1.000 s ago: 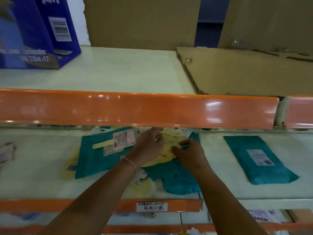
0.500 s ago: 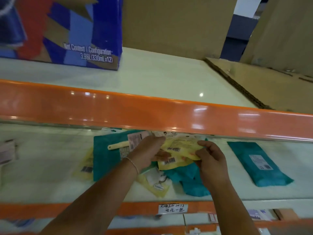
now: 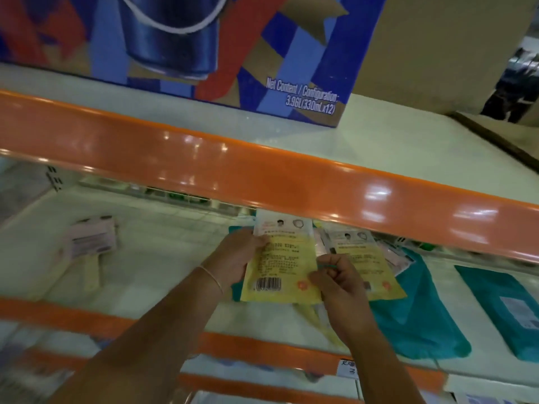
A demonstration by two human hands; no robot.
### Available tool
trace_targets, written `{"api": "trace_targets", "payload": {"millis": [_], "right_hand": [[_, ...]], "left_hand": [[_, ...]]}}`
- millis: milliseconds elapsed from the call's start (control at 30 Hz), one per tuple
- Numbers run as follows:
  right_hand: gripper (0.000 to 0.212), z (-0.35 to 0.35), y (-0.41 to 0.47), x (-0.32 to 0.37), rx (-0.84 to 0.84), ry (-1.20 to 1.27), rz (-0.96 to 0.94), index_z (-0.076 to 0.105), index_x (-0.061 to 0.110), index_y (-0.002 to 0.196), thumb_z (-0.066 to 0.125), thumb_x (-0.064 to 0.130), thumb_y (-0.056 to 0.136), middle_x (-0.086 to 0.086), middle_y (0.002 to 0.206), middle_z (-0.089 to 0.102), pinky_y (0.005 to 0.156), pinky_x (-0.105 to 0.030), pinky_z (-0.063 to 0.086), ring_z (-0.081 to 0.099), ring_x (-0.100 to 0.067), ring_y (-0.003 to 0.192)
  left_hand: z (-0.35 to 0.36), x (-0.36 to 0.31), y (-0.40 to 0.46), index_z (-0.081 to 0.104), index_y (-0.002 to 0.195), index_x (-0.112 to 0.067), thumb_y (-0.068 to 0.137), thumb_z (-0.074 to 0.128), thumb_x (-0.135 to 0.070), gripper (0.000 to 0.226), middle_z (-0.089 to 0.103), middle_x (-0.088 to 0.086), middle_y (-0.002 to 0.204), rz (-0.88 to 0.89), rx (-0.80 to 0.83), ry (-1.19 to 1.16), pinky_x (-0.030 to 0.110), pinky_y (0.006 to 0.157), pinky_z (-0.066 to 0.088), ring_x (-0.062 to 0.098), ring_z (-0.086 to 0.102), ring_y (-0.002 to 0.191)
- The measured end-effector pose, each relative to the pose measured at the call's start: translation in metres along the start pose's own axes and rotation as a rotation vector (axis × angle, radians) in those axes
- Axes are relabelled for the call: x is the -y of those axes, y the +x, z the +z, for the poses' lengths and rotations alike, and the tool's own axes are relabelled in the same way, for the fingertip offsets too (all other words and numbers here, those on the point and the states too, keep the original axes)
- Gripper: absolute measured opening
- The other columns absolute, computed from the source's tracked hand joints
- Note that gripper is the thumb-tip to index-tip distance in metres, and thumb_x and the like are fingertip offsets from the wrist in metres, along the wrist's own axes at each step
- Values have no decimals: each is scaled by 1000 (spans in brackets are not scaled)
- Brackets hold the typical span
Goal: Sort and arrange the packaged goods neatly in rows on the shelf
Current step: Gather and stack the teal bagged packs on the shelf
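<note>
The two packets (image 3: 281,266) (image 3: 366,265) are showing yellow with white tops and black writing; the left one has a black barcode. The bags (image 3: 414,310) (image 3: 507,310) near the shelf's right edge are looking teal. The shelf (image 3: 163,258) is looking pale white with shiny orange front edges (image 3: 262,173). The big box (image 3: 204,48) above is showing blue, red and brown patches.

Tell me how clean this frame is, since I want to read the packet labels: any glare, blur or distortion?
Head view: bright glare patches sit on the orange shelf edge. Motion blur smears the lower shelves and the pink packets at left. Wide-angle distortion bows the shelf lines. The yellow packet between the left hand and right hand shows its barcode, but the fine print stays illegible.
</note>
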State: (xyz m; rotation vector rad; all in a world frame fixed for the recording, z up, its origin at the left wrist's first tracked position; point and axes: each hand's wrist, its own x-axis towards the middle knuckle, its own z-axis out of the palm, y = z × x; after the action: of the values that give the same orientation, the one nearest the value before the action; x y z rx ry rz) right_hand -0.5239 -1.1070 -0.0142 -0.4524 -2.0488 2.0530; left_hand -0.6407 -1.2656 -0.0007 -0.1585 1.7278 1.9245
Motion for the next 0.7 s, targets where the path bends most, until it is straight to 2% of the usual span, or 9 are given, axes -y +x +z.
{"api": "trace_targets", "payload": {"millis": [67,133,267,367,500,533,600,633,700], "right_hand": [[14,20,6,-7,40,-18,89,59,15,101,64,7,90,-30,79,55,68,-39,49,58,-32,72],[15,40,9,-13,80,-15,149,57,13,106,61,8,93,-22,83,66,69,-38,55,68,-29,74],[15,72,12,-21,121,-52,213,56,12,104,59,3,93,-13,77,59,72,-41,54,68,-23,67],[16,91,12,-25,136,-78,267,56,14,101,60,3,92,-16,82,61,72,-39,56,68,-26,69],[18,102,14,-28,163,-121,288,57,10,106,60,2,92,-15,77,62,65,-33,55,67,-24,68],[17,103,13,-29,172,-137,292,57,10,107,59,2,92,-15,76,62,64,-32,54,66,-25,69],[15,104,13,-32,178,-155,300,59,11,103,59,1,92,-12,73,64,65,-32,54,67,-25,70],[14,105,13,-33,179,-159,302,59,11,101,58,1,92,-10,70,64,66,-33,53,67,-25,70],[14,105,13,-36,184,-174,301,60,11,99,58,0,91,-9,68,64,65,-34,51,67,-25,70]], "left_hand": [[-26,0,-2,65,101,-9,97,51,-8,14,68,7,94,47,-110,53,32,65,51,23,65,83],[-51,0,-5,65,101,-13,97,52,-10,14,67,2,93,90,-227,145,26,60,47,15,62,80],[-97,8,-9,62,105,-16,97,51,-8,16,63,-1,89,81,-334,213,22,56,44,11,58,76],[-119,21,-5,59,123,-6,97,52,-9,27,64,8,108,39,-329,263,30,68,53,19,62,87],[-130,30,1,47,137,-6,97,52,-12,40,57,7,121,48,-366,367,21,52,42,11,54,78],[-133,31,3,44,139,-7,97,52,-13,43,56,7,120,56,-374,390,21,53,42,12,53,77],[-137,33,5,48,134,-7,98,50,-11,37,56,2,95,82,-380,445,24,55,41,13,50,69],[-141,33,6,51,129,-8,98,49,-10,32,53,-1,85,84,-384,466,25,56,41,13,49,66],[-148,34,9,55,108,-13,97,49,-11,13,54,1,84,73,-401,547,27,59,43,17,52,68]]}}
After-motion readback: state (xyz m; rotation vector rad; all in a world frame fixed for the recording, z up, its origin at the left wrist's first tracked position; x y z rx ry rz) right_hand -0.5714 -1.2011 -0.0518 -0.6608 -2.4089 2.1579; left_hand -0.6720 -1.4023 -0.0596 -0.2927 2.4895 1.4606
